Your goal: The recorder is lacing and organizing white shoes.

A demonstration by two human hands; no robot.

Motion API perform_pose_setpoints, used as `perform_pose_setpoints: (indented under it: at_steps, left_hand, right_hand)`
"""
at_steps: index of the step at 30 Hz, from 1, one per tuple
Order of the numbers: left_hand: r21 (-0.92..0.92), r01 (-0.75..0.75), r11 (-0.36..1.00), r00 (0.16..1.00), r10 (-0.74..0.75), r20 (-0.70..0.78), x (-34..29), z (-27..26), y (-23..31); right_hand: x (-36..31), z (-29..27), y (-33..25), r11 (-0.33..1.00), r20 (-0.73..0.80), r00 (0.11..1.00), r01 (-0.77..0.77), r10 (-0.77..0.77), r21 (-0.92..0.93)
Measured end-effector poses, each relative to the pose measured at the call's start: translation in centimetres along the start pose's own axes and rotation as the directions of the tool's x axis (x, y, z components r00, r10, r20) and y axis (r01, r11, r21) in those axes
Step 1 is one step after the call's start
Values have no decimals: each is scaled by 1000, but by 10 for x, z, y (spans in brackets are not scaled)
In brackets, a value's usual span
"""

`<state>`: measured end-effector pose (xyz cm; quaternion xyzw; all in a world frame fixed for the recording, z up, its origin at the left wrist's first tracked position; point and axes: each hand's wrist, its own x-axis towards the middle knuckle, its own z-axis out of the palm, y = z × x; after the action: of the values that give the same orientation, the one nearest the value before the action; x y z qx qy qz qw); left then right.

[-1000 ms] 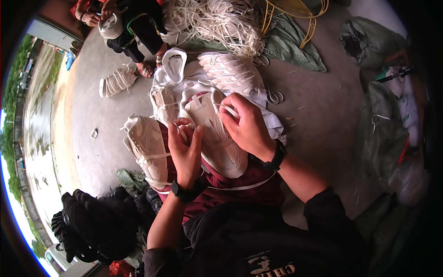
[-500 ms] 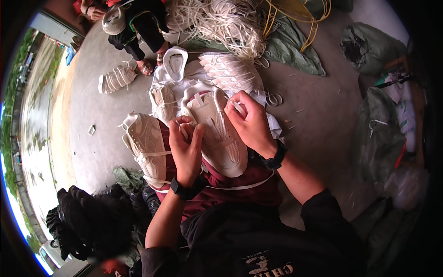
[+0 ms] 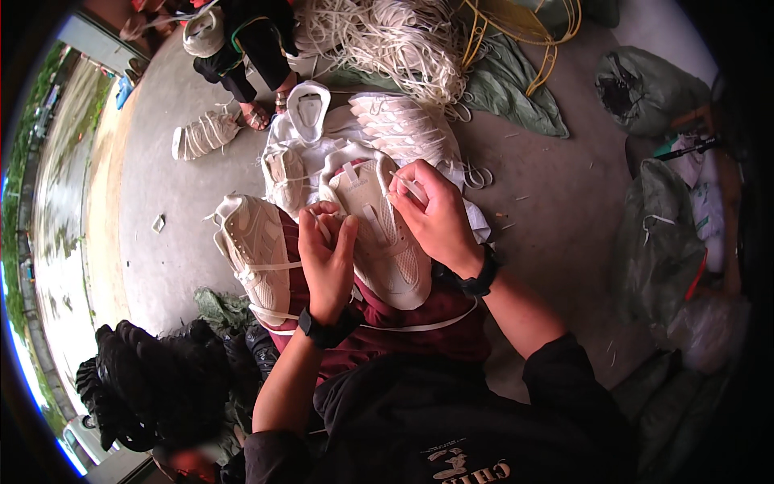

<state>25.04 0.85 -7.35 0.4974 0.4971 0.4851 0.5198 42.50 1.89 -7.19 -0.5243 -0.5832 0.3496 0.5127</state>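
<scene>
A cream sneaker upper (image 3: 408, 278) lies across my lap on maroon cloth (image 3: 379, 343), its tongue (image 3: 353, 187) facing up. At its right edge, near the eyelets, my right hand (image 3: 439, 211) is closed in a pinch on a white shoelace (image 3: 415, 190). My left hand (image 3: 328, 256) is closed at the upper's left side, with a white strip of lace showing between its fingers; its tip is hidden. Left of that hand rests a second cream upper (image 3: 251, 242), and a loose lace (image 3: 423, 327) runs over the cloth below.
Ahead are stacked uppers (image 3: 403, 121), another upper (image 3: 309, 113) and a big heap of white laces (image 3: 403, 48). A laced bundle (image 3: 205, 135) lies on the floor near a person's feet. Black shoes or uppers (image 3: 153, 387) pile at lower left; green sacks (image 3: 657, 242) stand right.
Both hands keep nearly the same place and grip; the right fingers have shifted very slightly at the upper's edge. At the top left, the other person's hand has moved.
</scene>
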Motion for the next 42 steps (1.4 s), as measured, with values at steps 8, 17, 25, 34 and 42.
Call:
perform_pose_setpoints:
  at_steps: [8,17,25,34,42]
  left_hand:
    - [7,-8,1000,1000,8,-9,-1,-2,1]
    - [-27,-19,999,1000,19,-10,-2,-7,1]
    - [-3,-23,1000,1000,23,-21,-3,-10,0]
    - [-21,-37,999,999,36,-25,-4,-12,0]
    - [-38,-45,998,998,43,-51,-4,-12,2]
  right_hand:
    - [1,3,-3,990,-5,994,107,-108,-90]
    - [-10,0,1,997,39,999,-30,27,65]
    - [-5,6,-8,989,-5,990,142,-143,-32]
    - [0,9,-7,957,60,968,249,-243,-147]
    - [-3,9,-8,959,110,963,259,-247,-112]
